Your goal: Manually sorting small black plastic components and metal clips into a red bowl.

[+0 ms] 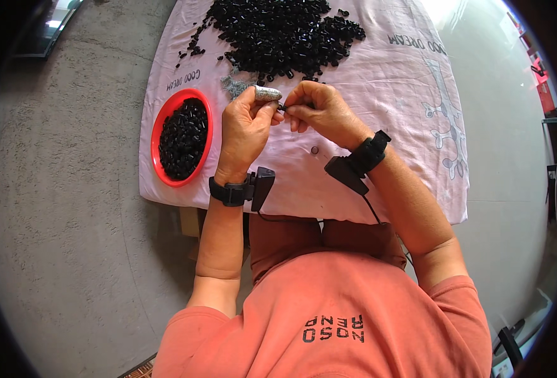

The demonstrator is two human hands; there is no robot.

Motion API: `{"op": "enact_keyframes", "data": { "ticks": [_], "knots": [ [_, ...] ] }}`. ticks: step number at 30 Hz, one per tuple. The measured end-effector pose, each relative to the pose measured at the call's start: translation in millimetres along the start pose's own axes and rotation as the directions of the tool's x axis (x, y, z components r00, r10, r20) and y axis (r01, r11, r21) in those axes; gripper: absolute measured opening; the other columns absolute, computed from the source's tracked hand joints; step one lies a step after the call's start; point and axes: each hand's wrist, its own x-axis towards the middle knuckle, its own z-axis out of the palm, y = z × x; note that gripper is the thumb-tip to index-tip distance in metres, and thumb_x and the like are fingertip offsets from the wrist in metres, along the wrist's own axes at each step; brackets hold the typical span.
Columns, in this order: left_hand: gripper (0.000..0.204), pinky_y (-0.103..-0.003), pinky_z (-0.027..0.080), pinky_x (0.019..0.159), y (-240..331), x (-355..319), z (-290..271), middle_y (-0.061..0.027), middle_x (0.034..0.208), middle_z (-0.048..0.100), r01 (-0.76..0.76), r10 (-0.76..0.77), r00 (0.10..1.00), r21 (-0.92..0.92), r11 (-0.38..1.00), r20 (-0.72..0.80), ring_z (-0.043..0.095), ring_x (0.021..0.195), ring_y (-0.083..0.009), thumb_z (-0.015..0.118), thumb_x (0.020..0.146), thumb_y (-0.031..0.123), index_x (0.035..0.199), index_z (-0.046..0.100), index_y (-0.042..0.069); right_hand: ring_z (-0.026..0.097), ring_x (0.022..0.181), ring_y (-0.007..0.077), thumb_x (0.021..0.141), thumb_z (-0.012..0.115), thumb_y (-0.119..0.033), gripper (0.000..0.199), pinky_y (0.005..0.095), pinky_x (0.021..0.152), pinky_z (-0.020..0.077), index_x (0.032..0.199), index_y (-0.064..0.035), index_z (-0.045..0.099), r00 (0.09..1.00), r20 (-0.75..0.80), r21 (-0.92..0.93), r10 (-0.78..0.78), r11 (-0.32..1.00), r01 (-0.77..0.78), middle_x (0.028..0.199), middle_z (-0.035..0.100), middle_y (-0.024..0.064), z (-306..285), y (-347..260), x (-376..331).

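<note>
Left hand pinched small silvery metal piece; right hand closed fingertips on tiny black plastic part against it, above pink cloth-covered desk. Round red plastic bowl of black parts nearby.

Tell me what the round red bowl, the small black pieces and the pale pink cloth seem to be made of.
The round red bowl looks like smooth moulded plastic, with an even, slightly glossy rim. The small black pieces seem to be hard plastic or rubber; faint shine shows, but they are too small to tell. The pale pink cloth looks like thin woven fabric: matt, draped, with soft wrinkles.
</note>
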Motion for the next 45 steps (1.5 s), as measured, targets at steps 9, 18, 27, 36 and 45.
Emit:
{"op": "enact_keyframes", "data": {
  "ticks": [9,18,27,36,45],
  "knots": [
    [0.008,-0.023,0.056,0.067,1,-1,5,-0.0045,0.084,0.070,-0.027,0.025,0.998,-0.034,0.999,-0.053,0.066,0.072,-0.0091,0.061,0.096,-0.001,0.102,0.067,-0.001,0.069,0.073,0.0139,0.095,0.061,0.002,0.005,0.0266,0.065,0.0590,0.100,0.0036,0.059,1.000,-0.021,0.073,0.007,0.997,-0.006,0.084,0.067,0.0092,0,-1,1],
    [0.007,-0.024,0.055,0.066,3,-2,10,-0.0056,0.081,0.071,-0.125,0.143,0.987,0.213,0.969,-0.071,0.069,0.072,-0.0095,0.062,0.095,-0.002,0.099,0.067,0.000,0.070,0.071,0.0140,0.092,0.059,0.007,0.006,0.0270,0.063,0.0598,0.096,0.0020,0.058,0.988,-0.094,-0.059,-0.123,0.991,0.118,0.081,0.067,0.0087,5,5,1],
    [0.009,-0.024,0.054,0.064,-6,-5,22,-0.0068,0.083,0.072,-0.067,0.063,0.975,-0.013,0.998,-0.215,0.069,0.071,-0.0095,0.063,0.093,-0.003,0.101,0.067,-0.001,0.070,0.072,0.0130,0.093,0.058,0.007,0.006,0.0268,0.063,0.0605,0.093,0.0019,0.055,0.969,-0.202,0.037,-0.142,0.988,0.153,0.079,0.066,0.0075,11,7,2],
    [0.007,-0.025,0.054,0.064,-4,-8,31,-0.0051,0.082,0.072,-0.096,0.107,0.955,0.053,0.994,-0.276,0.068,0.072,-0.0092,0.066,0.092,-0.003,0.098,0.069,-0.002,0.070,0.075,0.0123,0.093,0.059,0.008,0.008,0.0251,0.064,0.0599,0.092,0.0010,0.054,0.966,-0.214,0.116,-0.146,0.978,0.174,0.081,0.066,0.0073,12,10,3],
    [0.025,-0.036,0.055,0.072,-2,-11,35,-0.0145,0.088,0.070,-0.283,0.434,0.873,0.493,0.823,-0.223,0.070,0.079,-0.0291,0.069,0.080,-0.003,0.104,0.070,0.000,0.066,0.071,0.0080,0.094,0.062,0.002,0.010,0.0199,0.058,0.0483,0.096,-0.0056,0.056,0.978,-0.208,0.221,-0.004,0.974,0.051,0.083,0.067,0.0011,13,10,-3]
  ]
}}
